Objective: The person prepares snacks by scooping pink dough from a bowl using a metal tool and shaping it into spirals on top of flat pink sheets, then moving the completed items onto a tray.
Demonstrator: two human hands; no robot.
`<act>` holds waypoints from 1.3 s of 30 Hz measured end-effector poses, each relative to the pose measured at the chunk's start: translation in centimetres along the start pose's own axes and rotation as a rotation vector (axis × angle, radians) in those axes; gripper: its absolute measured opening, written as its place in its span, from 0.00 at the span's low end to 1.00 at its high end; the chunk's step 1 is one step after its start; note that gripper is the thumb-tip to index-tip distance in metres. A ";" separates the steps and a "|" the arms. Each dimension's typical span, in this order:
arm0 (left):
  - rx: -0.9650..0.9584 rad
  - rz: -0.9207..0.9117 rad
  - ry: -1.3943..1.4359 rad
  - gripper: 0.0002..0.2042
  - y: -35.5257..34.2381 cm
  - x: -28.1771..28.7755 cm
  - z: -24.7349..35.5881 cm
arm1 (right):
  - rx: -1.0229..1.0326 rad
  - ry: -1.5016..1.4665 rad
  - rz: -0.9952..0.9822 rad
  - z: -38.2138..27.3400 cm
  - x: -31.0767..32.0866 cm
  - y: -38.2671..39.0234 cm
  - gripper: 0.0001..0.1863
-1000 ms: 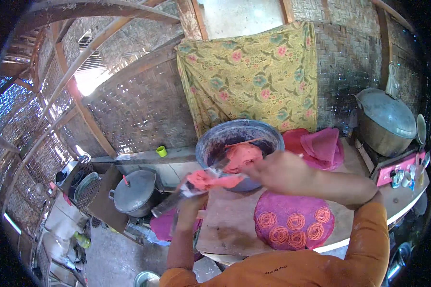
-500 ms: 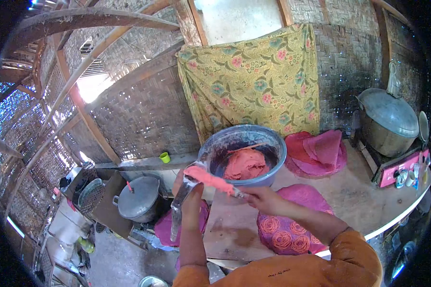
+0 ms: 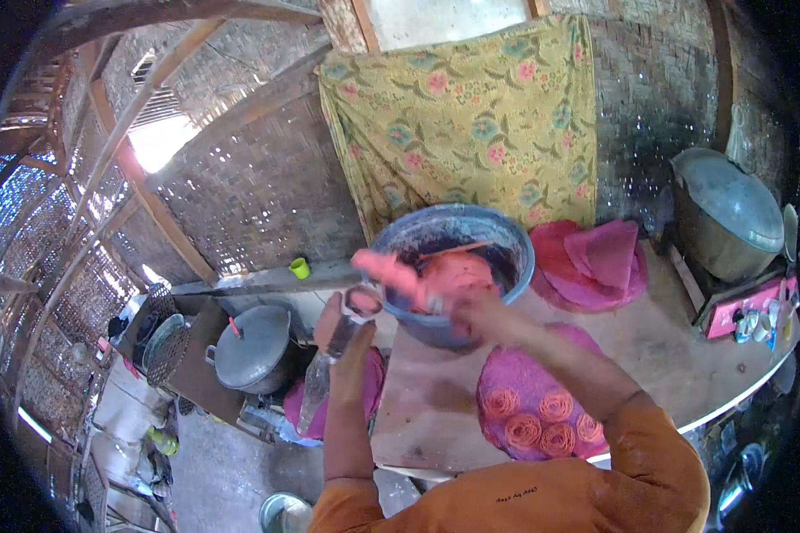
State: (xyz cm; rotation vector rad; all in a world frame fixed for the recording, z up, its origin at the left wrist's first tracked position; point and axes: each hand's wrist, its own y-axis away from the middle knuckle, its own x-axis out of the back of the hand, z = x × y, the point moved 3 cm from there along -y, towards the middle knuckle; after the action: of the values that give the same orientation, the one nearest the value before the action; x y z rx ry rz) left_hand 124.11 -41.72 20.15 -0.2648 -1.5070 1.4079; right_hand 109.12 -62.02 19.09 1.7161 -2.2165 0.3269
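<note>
Dough (image 3: 391,274) pink, soft, sticky, light | just left of blue basin (image 3: 453,266) | right hand (image 3: 467,306) fingers pinching it, blurred | left hand (image 3: 351,342) fingers wrapped around clear bottle (image 3: 329,364) | best held gently underneath

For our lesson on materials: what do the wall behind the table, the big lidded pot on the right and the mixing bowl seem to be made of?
Wall: woven bamboo or cane strips, matt; the basket-weave shows.
Lidded pot: dull grey metal, probably aluminium, with a soft sheen.
Mixing bowl: unclear, enamelled metal or plastic; bluish, stained rim.
</note>
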 end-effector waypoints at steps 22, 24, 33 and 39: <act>0.375 -0.236 0.991 0.15 11.5 -0.2 9.4 | -0.036 -1.513 -0.267 7.1 -2.0 23.6 0.42; 0.001 -0.447 0.787 0.17 16.9 -1.8 9.4 | 0.039 -1.408 -0.178 7.1 0.7 25.1 0.40; 0.101 -1.308 1.024 0.21 15.7 5.4 22.0 | 0.166 0.512 0.297 -1.4 4.3 29.2 0.46; -0.099 -1.533 1.259 0.25 20.1 3.6 27.8 | 0.126 0.455 0.063 1.4 6.4 29.3 0.44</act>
State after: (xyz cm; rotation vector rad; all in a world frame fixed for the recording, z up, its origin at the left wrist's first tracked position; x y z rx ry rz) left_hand 92.11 -50.37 10.46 0.0254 -0.3375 -0.1874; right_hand 79.13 -60.83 20.65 1.4506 -1.9472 0.8009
